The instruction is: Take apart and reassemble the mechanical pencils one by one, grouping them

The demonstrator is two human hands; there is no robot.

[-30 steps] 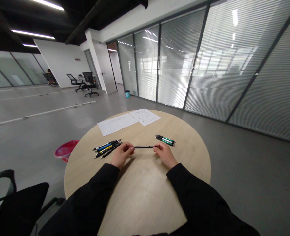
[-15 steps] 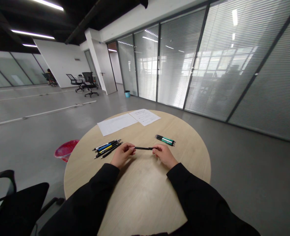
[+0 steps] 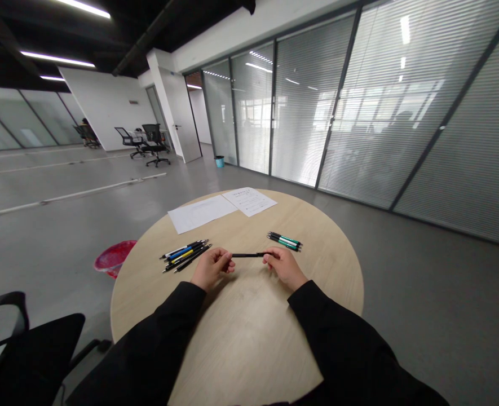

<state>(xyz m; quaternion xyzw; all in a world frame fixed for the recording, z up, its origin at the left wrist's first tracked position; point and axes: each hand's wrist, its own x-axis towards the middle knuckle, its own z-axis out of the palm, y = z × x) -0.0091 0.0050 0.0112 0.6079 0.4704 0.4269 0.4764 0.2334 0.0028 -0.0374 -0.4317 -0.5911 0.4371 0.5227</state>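
Black and slim, the pen [image 3: 246, 255] stretches nearly level between my two hands, one end in each. My left hand [image 3: 212, 268] pinches its left end between thumb and fingers; my right hand [image 3: 285, 268] pinches the opposite end the same way, so the middle of the barrel lies bare between my grips. Below them is the round, pale wooden table [image 3: 249, 344], and I cannot tell whether the edge of either hand rests on it.

Just left of my left hand lies a loose pile of pens [image 3: 185, 254], slanting, with blue, yellow and black barrels among them. Just beyond my right hand, several green-and-white pens [image 3: 285, 241] lie side by side in a tight row. Farther ahead of my grip, a sheet of paper [image 3: 202, 214] meets a printed page [image 3: 251, 202] edge to edge. Well to the left of my hands, past the table's rim, a red bin [image 3: 113, 257] stands on the floor [image 3: 422, 293]. Black sleeves [image 3: 160, 327] reach down to both my wrists.
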